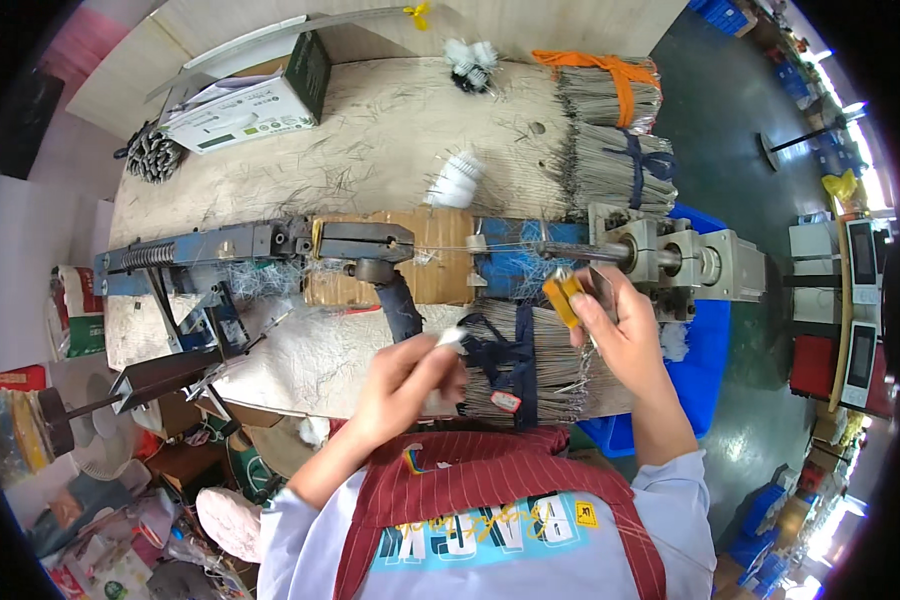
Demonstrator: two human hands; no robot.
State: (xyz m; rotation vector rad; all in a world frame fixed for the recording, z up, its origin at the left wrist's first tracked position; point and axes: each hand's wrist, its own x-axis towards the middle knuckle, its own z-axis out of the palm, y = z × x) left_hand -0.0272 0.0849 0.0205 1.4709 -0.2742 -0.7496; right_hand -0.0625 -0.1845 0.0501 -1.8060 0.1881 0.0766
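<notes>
My left hand (400, 385) is closed, its thumb and fingertips pinching a small white piece (452, 337) that sticks out past them. My right hand (620, 325) is wrapped round a tool with a yellow block-like part (563, 298) and a grey metal part; its exact kind is not clear. Ahead of both hands lies a long blue metal machine (240, 243). Thin wire (460, 247) runs from its dark clamp jaws (370, 241) to the metal spindle (590, 251) on the right. Blue bristle strands (520, 270) lie tangled below the wire.
Tied wire bundles lie on the table: one near me (555, 365), another at the far right (620, 165). A white round brush (456, 180) lies behind the machine. At the back left stands an open carton (245, 105). A blue bin (705, 370) sits by the right edge.
</notes>
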